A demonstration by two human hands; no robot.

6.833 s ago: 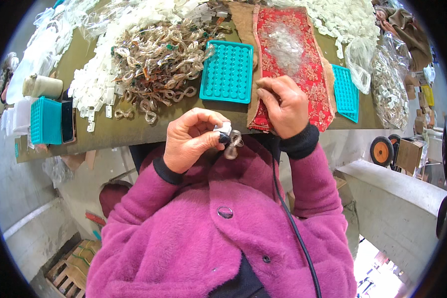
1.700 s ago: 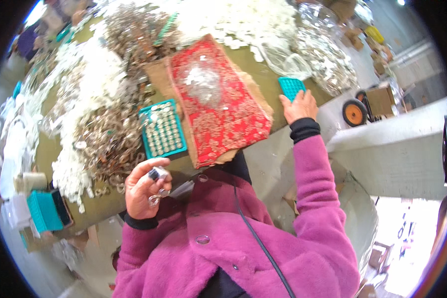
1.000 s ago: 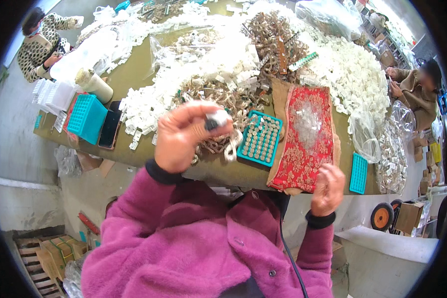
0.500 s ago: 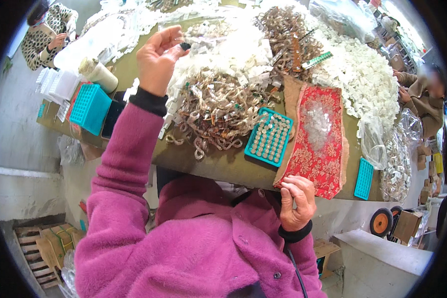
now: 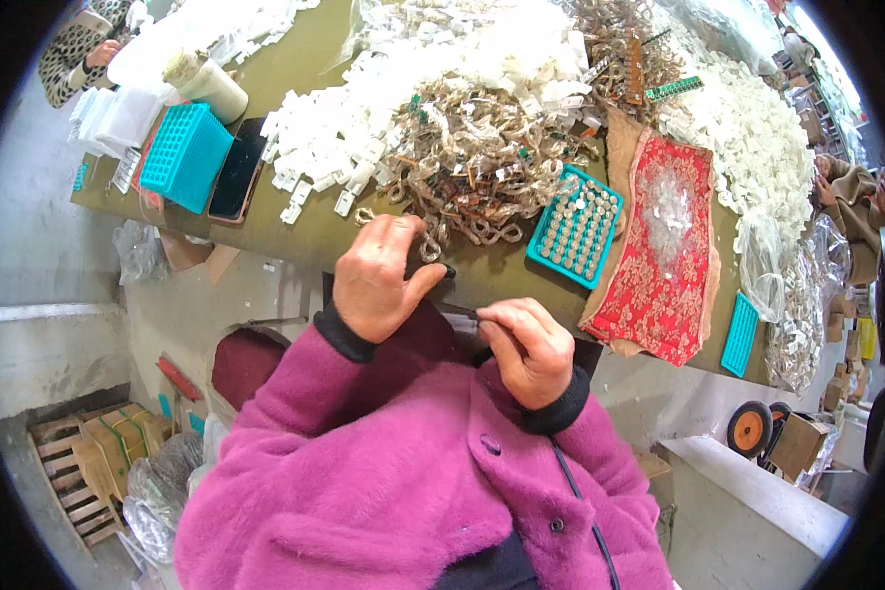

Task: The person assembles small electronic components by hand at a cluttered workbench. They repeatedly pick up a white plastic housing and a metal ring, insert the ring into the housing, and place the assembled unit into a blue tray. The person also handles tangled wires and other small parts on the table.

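My left hand (image 5: 376,280) is low over the table's near edge, fingers bent and thumb apart from them. A small black piece (image 5: 449,270) sits at the thumb's tip; whether it is worn or held is unclear. Close by the fingertips lies a loop of clear, brownish ribbon-like strip (image 5: 430,250), at the front of a tangled heap of such strips (image 5: 492,162). Just right of it, my right hand (image 5: 533,356) is closed in a pinch in front of my body, with something small and dark at its fingertips that I cannot make out.
A teal tray (image 5: 533,246) of round silvery pieces stands right of the heap, beside a red patterned cloth (image 5: 649,305) bearing clear bits. White plastic pieces (image 5: 349,133) are piled behind. Leftward are a dark phone (image 5: 236,172) and a teal rack (image 5: 179,157). Other people work at the far edges.
My left hand has come down from above the white pile to the near table edge. My right hand has moved left, away from the red cloth. The view has shifted a little.
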